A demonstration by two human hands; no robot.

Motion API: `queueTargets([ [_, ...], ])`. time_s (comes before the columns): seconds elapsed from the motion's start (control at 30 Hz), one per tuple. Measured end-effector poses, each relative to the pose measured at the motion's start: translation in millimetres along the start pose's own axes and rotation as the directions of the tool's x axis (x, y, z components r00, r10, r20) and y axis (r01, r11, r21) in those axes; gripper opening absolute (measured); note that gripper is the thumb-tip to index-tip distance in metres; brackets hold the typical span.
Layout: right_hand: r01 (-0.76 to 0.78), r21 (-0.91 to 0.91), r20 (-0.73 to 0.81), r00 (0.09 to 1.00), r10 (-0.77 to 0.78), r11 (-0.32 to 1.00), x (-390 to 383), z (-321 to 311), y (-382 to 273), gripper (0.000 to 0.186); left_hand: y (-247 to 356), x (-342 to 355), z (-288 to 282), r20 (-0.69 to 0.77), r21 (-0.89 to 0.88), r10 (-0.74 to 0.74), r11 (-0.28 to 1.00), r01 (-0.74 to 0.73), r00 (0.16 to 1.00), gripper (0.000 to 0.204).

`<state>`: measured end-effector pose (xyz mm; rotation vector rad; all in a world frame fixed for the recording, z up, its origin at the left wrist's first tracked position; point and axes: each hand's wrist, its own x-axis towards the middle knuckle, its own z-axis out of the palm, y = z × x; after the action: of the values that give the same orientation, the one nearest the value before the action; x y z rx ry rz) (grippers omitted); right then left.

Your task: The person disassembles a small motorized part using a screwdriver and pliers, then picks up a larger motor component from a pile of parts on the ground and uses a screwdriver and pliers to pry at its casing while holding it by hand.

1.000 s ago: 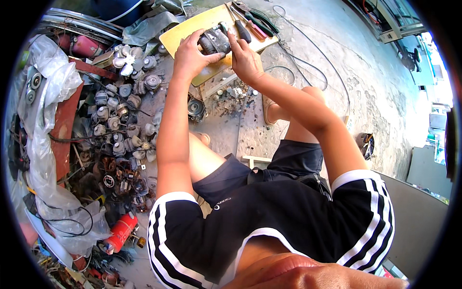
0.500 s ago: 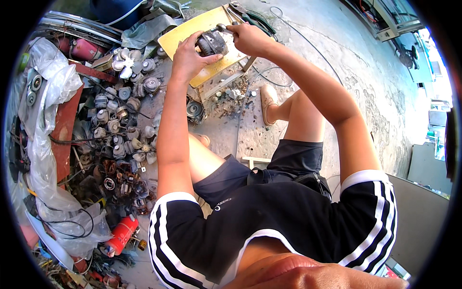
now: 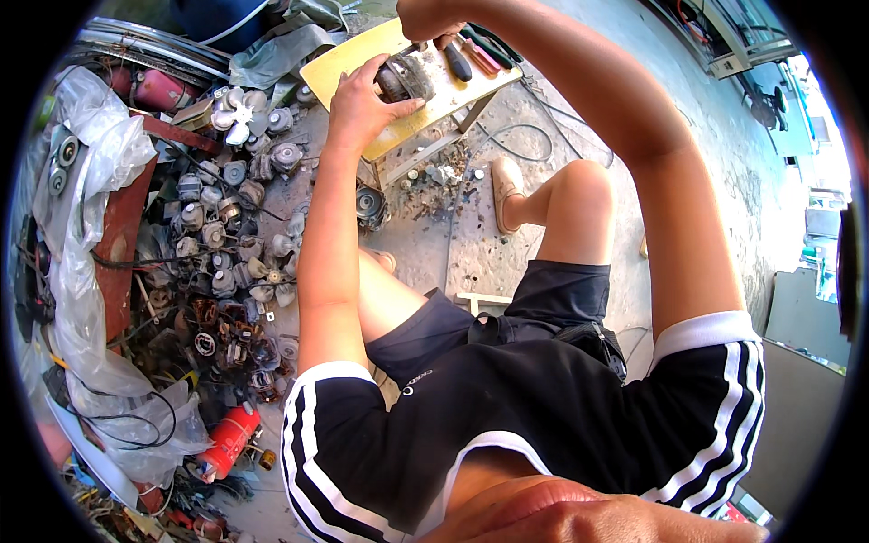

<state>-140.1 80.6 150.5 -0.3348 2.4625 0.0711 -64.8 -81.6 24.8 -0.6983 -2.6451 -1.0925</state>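
A small, dirty electric motor (image 3: 412,80) rests on a low yellow wooden bench (image 3: 337,68). My left hand (image 3: 362,104) is closed around its near left side, thumb along the near edge and fingers over the top. At the motor's far end my right hand (image 3: 439,20) is curled, partly cut off by the upper edge of the view. A short metal tool (image 3: 415,48) shows between that hand and the motor; its kind is hard to make out. To the right of the motor lie a black-handled screwdriver (image 3: 457,63) and red-handled pliers (image 3: 482,58).
Several old motors (image 3: 217,213) are heaped on the floor at the left, with a white fan blade (image 3: 237,118) among them. A red cylinder (image 3: 230,442) lies nearer. Clear plastic sheeting (image 3: 86,299) hangs over scrap. A cable (image 3: 516,145) loops beside the bench.
My right hand has swung up and to the left around the motor's far end, uncovering the screwdriver and pliers. My left hand and the motor have shifted very slightly.
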Motion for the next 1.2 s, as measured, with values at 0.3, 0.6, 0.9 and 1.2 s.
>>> queueTargets([
  [0.3,0.055,0.053,-0.761,0.649,0.005,0.997,-33.6,135.4,-8.0,0.031,-1.0,-1.8,-5.0,0.017,0.027,-0.074,0.997,0.073,0.997,0.087],
  [0.6,0.281,0.41,-0.859,0.439,0.264,0.868,-1.2,205.0,2.3,0.05,3.0,-1.1,-3.9,0.022,0.004,-0.097,0.995,0.097,0.995,0.082],
  [0.9,0.522,0.733,-0.679,0.536,0.502,0.436,-5.3,199.6,33.6,0.039,-7.7,7.3,-8.4,0.104,-0.15,-0.15,0.975,0.164,0.983,0.079],
  [1.2,0.582,0.734,-0.678,0.648,0.347,0.349,-15.6,191.2,39.8,0.04,-26.3,20.0,-28.1,0.345,-0.488,-0.27,0.767,0.417,0.899,0.075],
])
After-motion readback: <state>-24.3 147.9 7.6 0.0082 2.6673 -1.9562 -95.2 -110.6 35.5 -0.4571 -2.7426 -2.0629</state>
